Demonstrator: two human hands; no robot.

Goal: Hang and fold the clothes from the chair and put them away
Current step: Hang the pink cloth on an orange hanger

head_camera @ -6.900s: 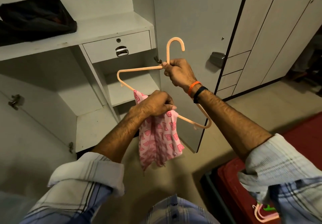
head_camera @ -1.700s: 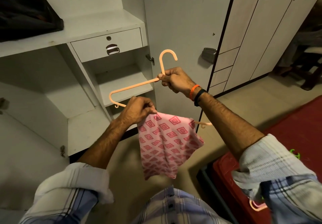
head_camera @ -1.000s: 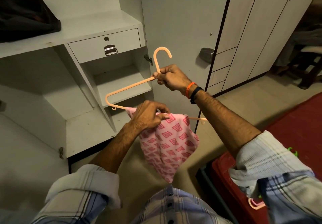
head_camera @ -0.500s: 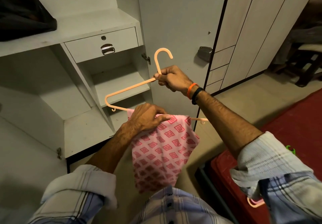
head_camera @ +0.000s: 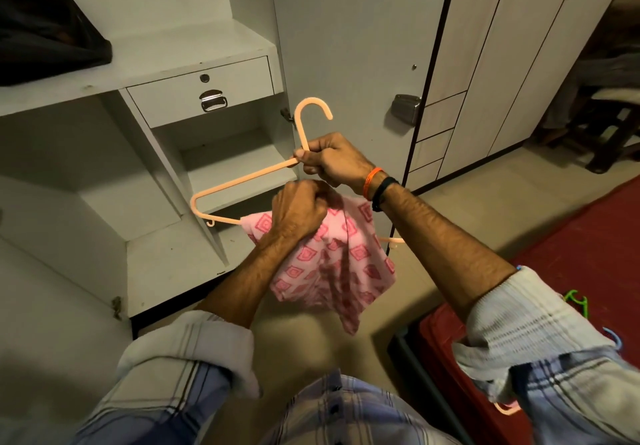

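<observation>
A peach plastic hanger (head_camera: 242,181) is held up in front of the open wardrobe. My right hand (head_camera: 332,162) grips it at the base of its hook. A pink cloth with a diamond pattern (head_camera: 332,264) drapes over the hanger's lower bar and hangs bunched below it. My left hand (head_camera: 298,210) grips the top of the cloth at the bar, just under my right hand. The right end of the hanger is partly hidden behind my right forearm.
The open wardrobe has a shelf with a dark bag (head_camera: 48,35), a small drawer (head_camera: 204,92) and lower shelves (head_camera: 235,170). A wardrobe door (head_camera: 346,46) stands behind the hanger. A red bed (head_camera: 571,271) with loose hangers (head_camera: 576,302) lies at the right. A chair (head_camera: 609,122) stands far right.
My left hand has pulled the cloth's top up toward my right hand, bunching it; the cloth hangs shorter than half a second ago. The hanger stays in much the same place.
</observation>
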